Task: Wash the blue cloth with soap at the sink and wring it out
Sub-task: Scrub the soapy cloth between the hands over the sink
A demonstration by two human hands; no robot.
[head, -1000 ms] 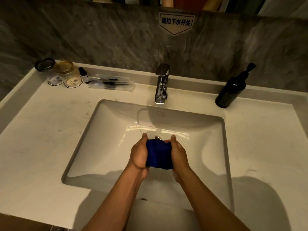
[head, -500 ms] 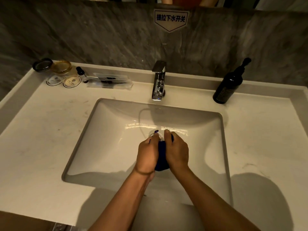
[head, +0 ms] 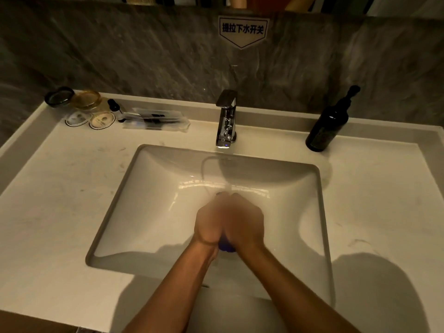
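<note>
The blue cloth (head: 226,245) is bunched tight between my two palms, with only a small blue patch showing near my wrists. My left hand (head: 209,223) and my right hand (head: 245,221) press together around it over the middle of the white sink basin (head: 149,212). Both hands are blurred by motion. The chrome faucet (head: 225,120) stands behind the basin. A thin stream of water seems to reach my fingertips. A dark soap pump bottle (head: 329,123) stands at the back right of the counter.
At the back left of the counter lie two round lids, a glass jar (head: 87,99), a small dropper bottle (head: 115,109) and a wrapped toiletry pack (head: 156,120). A grey stone wall with a white sign (head: 242,30) rises behind the sink.
My hands have closed together over the cloth, from holding it stretched between them to squeezing it palm to palm. Far less blue shows now.
</note>
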